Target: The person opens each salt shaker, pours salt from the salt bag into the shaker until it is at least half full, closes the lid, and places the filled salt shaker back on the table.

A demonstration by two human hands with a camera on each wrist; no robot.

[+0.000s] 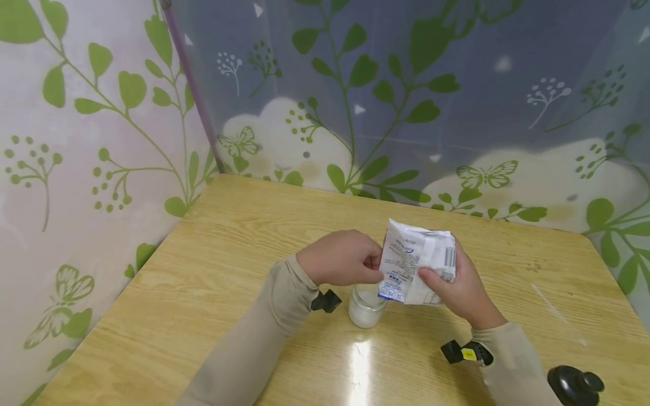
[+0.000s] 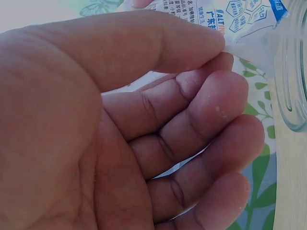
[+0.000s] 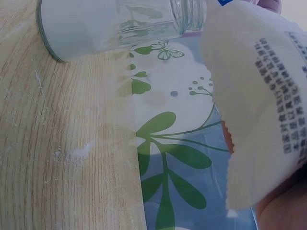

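Observation:
A white printed salt bag (image 1: 408, 256) is held tilted over the table, its lower left corner close over the mouth of a glass jar (image 1: 367, 314). My right hand (image 1: 464, 287) grips the bag's right side, thumb across the front. On the left edge, my left hand (image 1: 342, 256) pinches the bag's corner between thumb and forefinger; in the left wrist view the other fingers (image 2: 218, 103) curl loosely below. That pinched corner lies right by the jar's rim (image 2: 293, 108). White grains fill the jar's lower part (image 3: 76, 28) in the right wrist view.
Some white powder (image 3: 81, 152) is scattered on the wooden table (image 1: 244, 225). A black rounded object (image 1: 574, 384) sits at the front right. Walls with a leaf print (image 1: 335, 67) stand behind and to the left of the table.

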